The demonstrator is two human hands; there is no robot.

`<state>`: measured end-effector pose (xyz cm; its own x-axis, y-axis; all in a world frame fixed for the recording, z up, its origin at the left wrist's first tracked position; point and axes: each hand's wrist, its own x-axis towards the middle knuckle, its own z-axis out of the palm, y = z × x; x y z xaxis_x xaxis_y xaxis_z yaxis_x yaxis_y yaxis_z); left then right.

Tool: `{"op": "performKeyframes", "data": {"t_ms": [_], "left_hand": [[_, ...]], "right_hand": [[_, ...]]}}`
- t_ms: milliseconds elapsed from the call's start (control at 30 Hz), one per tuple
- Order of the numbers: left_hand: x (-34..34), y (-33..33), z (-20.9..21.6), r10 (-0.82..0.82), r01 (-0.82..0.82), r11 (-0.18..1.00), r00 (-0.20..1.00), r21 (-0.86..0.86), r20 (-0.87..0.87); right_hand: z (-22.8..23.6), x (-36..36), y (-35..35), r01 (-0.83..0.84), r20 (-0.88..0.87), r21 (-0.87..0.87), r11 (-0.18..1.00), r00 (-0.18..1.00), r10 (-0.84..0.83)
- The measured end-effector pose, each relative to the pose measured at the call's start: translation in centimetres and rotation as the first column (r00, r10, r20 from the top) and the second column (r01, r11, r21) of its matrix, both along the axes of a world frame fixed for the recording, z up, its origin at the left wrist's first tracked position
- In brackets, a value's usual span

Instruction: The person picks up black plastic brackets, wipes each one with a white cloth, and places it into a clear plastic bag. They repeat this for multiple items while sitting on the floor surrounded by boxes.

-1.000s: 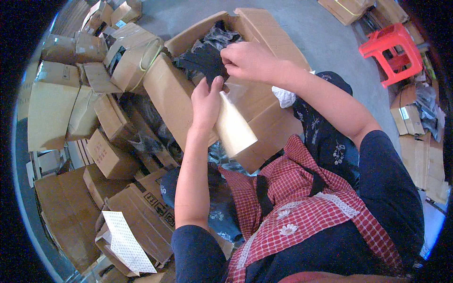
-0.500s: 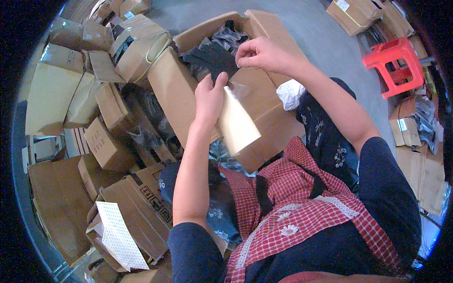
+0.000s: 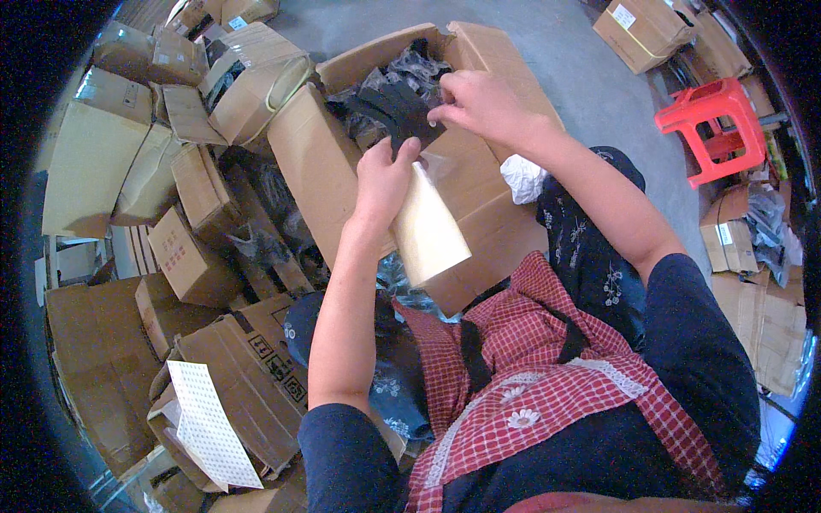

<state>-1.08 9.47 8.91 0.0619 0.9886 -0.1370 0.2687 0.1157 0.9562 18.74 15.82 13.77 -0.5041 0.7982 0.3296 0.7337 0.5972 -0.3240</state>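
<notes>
My left hand (image 3: 382, 178) is closed around a pale yellow sheet of paper (image 3: 432, 232), which hangs from it toward my lap. Its thumb and finger also touch the lower end of a dark, ribbed-looking piece (image 3: 386, 106), whose kind I cannot make out. My right hand (image 3: 489, 107) hovers just right of that piece, thumb and fingers pinched together. Whatever is between those fingertips is too small to tell. Both hands are over an open cardboard box (image 3: 310, 175), in which black items in clear plastic (image 3: 412, 64) lie.
Cardboard boxes (image 3: 96, 158) are stacked along my left. A white sheet with rows of small marks (image 3: 212, 427) lies on a box there. Crumpled white paper (image 3: 523, 178) rests by my knee. A red plastic stool (image 3: 714, 128) and more boxes (image 3: 641, 34) stand at the right.
My right hand has shifted slightly right and down, its fingers still pinched. The dark piece sits lower and more to the left, while my left hand keeps the paper.
</notes>
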Motion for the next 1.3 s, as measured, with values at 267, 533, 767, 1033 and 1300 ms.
{"op": "performKeyframes", "data": {"t_ms": [267,533,767,1033,1300], "left_hand": [[0.7,-0.7,1.2,-0.036,0.035,0.998,0.999,-0.045,-0.016],[1.7,-1.1,3.7,-0.035,0.058,0.986,0.988,-0.155,0.151],[1.4,-1.0,3.2,-0.011,0.044,0.992,0.964,-0.12,0.265],[1.4,-1.3,3.5,0.004,0.026,0.992,0.972,-0.126,0.234],[1.5,-1.2,1.4,-0.063,0.074,0.992,0.992,-0.103,0.109]], "right_hand": [[1.4,0.0,-1.1,-0.219,-0.346,-0.281,0.935,0.931,0.114],[1.1,-0.4,-1.6,-0.198,-0.244,-0.025,0.98,0.952,0.186],[1.0,-0.8,-2.1,-0.179,-0.237,0.054,0.982,0.953,0.186],[1.1,-1.7,-3.4,-0.242,0.125,0.38,0.893,0.97,0.21],[0.4,-1.7,-2.9,-0.043,0.051,0.34,0.939,0.998,0.027]]}}
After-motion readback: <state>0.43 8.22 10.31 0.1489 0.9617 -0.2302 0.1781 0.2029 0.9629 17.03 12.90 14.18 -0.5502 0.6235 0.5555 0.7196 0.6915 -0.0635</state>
